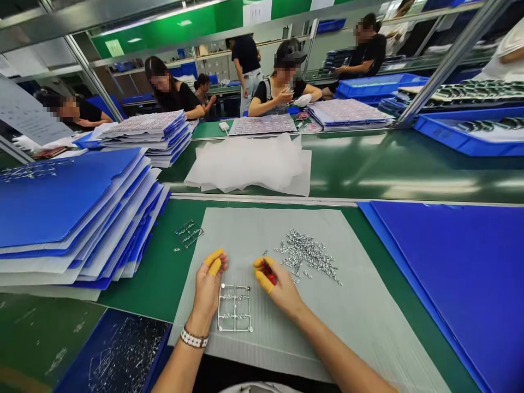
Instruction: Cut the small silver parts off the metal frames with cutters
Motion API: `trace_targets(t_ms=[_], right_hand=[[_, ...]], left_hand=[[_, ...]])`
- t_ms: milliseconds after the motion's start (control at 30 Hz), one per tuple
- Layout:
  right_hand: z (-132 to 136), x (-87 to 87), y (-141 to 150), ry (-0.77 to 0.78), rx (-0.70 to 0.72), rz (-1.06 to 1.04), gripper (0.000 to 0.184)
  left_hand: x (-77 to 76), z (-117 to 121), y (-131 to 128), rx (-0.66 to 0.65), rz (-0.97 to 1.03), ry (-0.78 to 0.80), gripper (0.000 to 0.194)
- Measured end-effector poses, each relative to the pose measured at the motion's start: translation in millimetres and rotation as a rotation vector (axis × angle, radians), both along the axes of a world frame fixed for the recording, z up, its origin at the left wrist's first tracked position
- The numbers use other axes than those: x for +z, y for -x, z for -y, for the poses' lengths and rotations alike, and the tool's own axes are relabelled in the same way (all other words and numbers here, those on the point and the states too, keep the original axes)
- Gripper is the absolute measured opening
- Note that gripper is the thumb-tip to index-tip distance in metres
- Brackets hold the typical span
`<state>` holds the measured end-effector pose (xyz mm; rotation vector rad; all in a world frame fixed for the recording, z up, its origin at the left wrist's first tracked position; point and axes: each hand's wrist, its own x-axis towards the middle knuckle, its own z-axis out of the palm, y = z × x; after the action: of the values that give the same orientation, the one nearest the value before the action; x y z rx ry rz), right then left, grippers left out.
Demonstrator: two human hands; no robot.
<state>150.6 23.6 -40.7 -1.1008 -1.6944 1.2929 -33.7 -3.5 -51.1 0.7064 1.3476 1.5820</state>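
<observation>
My left hand (208,284), with yellow finger cots on the fingertips, rests on the grey mat (360,305) and touches the top left corner of a small metal frame (234,308) holding tiny parts. My right hand (276,284), also with yellow cots, is closed around a small red and black tool (268,271). Just right of that hand lies a pile of small silvery parts (307,254). A second clear frame (189,233) lies on the green table beyond my left hand.
Stacked blue and white sheets (73,218) fill the left. A blue sheet (450,273) lies at the right, a blue tray with scrap frames (118,355) at the lower left, and white foam sheets (249,164) on the conveyor. Several seated people work across the line.
</observation>
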Motion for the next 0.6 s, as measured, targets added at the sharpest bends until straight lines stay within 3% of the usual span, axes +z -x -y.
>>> trace_targets(t_ms=[167, 233, 333, 467, 600], right_hand=[[-2, -3.6, -18, -0.029, 0.004, -0.1, 0.029], [5, -4.1, -26, -0.067, 0.034, -0.049, 0.034], [17, -8.1, -35, -0.157, 0.207, 0.114, 0.053], [22, -27.8, -38, -0.449, 0.412, 0.257, 0.078], [15, -44.8, -36, -0.628, 0.312, 0.229, 0.07]], left_hand=[[20.6, 30, 31, -0.231, -0.93, 0.083, 0.033], [22.2, 42, 37, -0.324, -1.183, 0.129, 0.031], [12.6, 51, 37, -0.409, -1.327, 0.199, 0.022], [-5.5, 46, 29, -0.367, -1.434, 0.239, 0.015], [-12.6, 43, 24, -0.286, -1.436, 0.204, 0.015]])
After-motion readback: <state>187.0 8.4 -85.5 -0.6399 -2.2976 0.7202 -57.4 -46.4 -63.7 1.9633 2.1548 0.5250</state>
